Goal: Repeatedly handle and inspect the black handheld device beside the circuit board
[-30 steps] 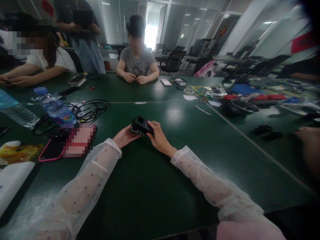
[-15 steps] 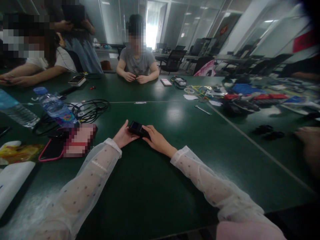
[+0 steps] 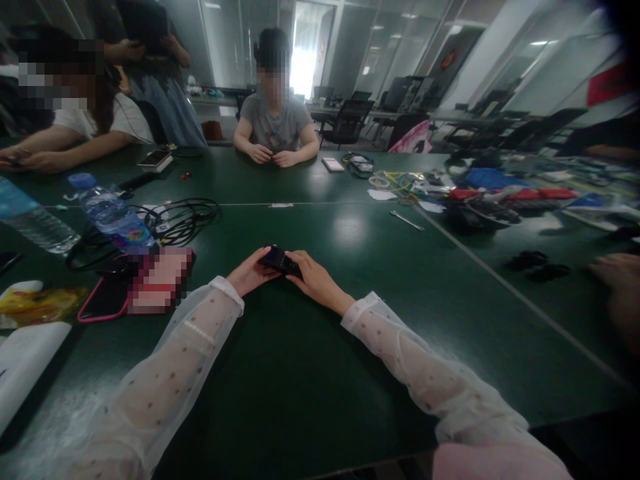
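Observation:
A small black box-shaped device (image 3: 278, 261) with a dark, screen-like face is held between my two hands, just above the green table (image 3: 280, 373). My left hand (image 3: 251, 271) grips its left end, the thumb lying along the top edge and the fingers beneath. From the other side, my right hand (image 3: 316, 278) is closed on the right end, its fingers over the top. My palms and grip hide parts of the device, and I cannot make out its exact kind.
Left of my arms lie a pink-cased phone (image 3: 103, 298), coiled black cables (image 3: 187, 223) and a tilted water bottle (image 3: 110, 213). A wrench (image 3: 407, 221) lies ahead to the right, near a pile of cables and tools (image 3: 490, 197). Across the table sits a person (image 3: 276, 123).
My left thumb has come down from a raised position onto the top edge of the black device. The right hand has stayed almost still.

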{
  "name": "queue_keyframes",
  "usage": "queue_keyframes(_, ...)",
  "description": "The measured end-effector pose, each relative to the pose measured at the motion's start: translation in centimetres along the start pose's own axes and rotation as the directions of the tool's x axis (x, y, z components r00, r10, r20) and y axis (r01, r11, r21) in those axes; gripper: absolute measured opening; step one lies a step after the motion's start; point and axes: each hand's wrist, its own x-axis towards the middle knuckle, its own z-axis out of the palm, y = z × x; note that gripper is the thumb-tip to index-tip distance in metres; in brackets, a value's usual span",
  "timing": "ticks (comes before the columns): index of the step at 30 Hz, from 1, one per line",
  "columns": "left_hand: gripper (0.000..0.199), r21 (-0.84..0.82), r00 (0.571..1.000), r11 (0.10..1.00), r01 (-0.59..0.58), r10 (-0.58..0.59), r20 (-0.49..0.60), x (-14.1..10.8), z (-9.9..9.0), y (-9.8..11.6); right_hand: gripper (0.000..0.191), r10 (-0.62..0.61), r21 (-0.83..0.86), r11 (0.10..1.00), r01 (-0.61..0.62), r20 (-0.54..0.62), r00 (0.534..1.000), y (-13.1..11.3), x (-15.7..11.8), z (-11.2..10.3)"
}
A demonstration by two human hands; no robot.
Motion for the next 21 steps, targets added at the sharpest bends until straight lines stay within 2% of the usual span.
queue_keyframes(9, 0.03, 0.006, 1.0, 1.0, -0.01, 0.01, 0.026, 0.1, -0.21, -0.06, 0.057, -0.001, -0.013, 1.0, 0.001, -0.002, 1.0, -0.01, 0.08, -0.01)
queue_keyframes(21, 0.034, 0.019, 1.0, 1.0, -0.01, 0.01, -0.007, 0.03, 0.02, -0.08, 0.059, 0.002, -0.001, 1.0, -0.002, -0.001, 1.0, 0.17, 0.12, 0.03)
